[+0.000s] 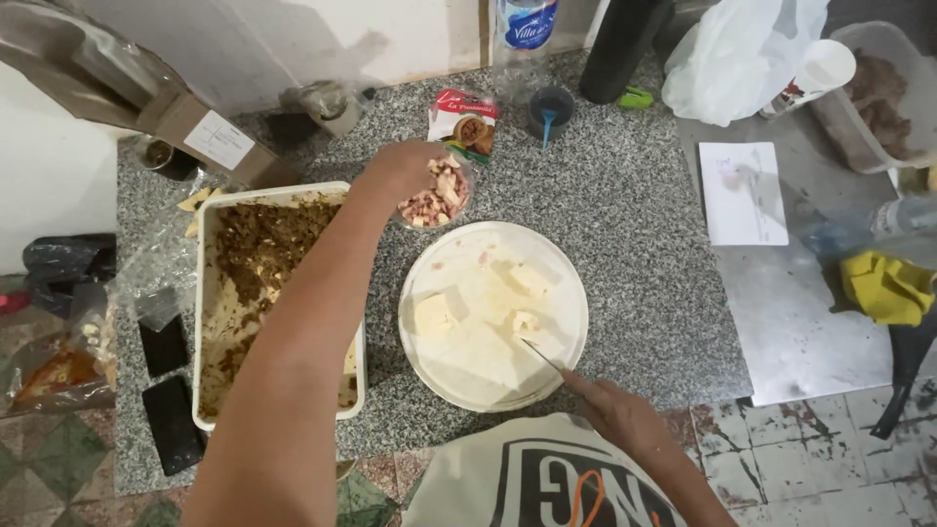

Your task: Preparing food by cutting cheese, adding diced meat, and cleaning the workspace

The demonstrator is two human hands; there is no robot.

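My left hand [405,168] reaches across the granite counter [634,244] and grips a small clear bowl of diced pink meat [439,198], just beyond a round white plate [493,312]. The plate holds pale flat dough and a few white cheese chunks [434,314]. My right hand [625,418] is at the plate's near right edge, shut on a thin knife [543,355] whose tip points at the cheese. A white rectangular tray of brown minced filling [264,263] lies under my left forearm.
A small red-and-white packet [464,122], a dark cup with a blue spoon [549,110], a bottle and a white plastic bag [742,54] stand at the back. A white paper [744,193], yellow cloth [886,286] and two dark phones [171,390] lie around.
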